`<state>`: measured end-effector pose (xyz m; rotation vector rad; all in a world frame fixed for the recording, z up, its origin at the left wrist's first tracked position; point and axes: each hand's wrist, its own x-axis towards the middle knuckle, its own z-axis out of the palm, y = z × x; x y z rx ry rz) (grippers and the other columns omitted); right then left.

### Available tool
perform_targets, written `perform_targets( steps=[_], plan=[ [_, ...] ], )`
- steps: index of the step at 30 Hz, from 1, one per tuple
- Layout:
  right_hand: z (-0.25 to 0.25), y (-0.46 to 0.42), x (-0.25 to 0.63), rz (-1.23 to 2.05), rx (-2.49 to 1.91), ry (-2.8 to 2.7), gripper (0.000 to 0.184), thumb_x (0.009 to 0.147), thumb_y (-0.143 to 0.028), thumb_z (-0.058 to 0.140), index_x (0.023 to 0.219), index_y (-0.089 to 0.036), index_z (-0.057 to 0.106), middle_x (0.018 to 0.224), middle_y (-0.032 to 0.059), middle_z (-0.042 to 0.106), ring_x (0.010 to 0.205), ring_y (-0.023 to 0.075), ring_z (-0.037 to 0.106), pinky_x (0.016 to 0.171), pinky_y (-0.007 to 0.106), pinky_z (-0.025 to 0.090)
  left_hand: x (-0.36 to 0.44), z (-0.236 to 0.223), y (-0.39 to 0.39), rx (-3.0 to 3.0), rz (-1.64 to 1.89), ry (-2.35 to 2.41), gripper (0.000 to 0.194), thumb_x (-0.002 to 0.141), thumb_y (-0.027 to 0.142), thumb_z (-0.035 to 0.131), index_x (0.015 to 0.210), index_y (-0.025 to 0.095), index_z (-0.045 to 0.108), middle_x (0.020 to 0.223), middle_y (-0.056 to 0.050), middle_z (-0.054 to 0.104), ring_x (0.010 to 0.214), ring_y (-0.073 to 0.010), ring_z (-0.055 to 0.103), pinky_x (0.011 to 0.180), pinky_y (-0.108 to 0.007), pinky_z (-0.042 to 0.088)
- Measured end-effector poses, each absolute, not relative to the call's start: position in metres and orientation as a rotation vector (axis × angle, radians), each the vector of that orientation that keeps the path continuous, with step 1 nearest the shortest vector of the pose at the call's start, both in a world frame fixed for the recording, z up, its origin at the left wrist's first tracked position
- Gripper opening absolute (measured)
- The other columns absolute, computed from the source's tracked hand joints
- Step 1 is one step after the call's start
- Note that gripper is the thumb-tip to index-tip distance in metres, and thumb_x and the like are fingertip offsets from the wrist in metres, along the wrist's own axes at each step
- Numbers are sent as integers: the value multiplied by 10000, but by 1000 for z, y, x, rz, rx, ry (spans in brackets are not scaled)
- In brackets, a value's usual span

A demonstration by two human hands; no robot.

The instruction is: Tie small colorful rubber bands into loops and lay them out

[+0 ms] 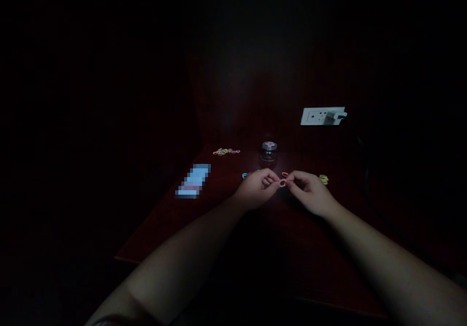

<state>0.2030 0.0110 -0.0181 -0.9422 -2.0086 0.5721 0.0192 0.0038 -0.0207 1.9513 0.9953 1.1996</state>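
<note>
Between my two hands is a small pink hair tie (282, 186), pinched at its left side by my left hand (256, 190) and at its right side by my right hand (310, 192). Both hands are closed, held just above the dark red table (226, 219). Just behind the pinched tie lies another pinkish-red hair tie (284, 175). A blue one (243, 176) shows beside my left hand, partly hidden by it. Several yellow hair ties (323, 180) lie in a small heap right of my right hand.
A clear lidded jar (269, 154) stands behind my hands. Mixed-colour hair ties (225, 152) lie at the back left. A bright, pixelated rectangular object (194, 180) rests on the left. A white wall socket (315, 117) holds a plug (336, 117). Surroundings are very dark.
</note>
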Motion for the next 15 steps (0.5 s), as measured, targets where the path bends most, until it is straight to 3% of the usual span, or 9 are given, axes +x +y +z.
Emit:
perform_targets(
  steps=[7,15],
  plan=[
    [-15,8,201,587,-891,-2019,151,839,-293,543,749,-185,599,652,18,592,608,157,534,577,274,420,17,-23,6,2008,1162,1030,205,821,339,558,830,137,596,788,-40,658,649,-96,556,591,-200,433],
    [-17,11,204,577,-885,-1988,157,839,-283,548,729,-178,588,663,16,588,626,151,538,580,266,417,16,-21,2,2014,1046,1025,92,784,231,535,783,140,547,665,1,568,563,-80,482,516,-180,364]
  ],
)
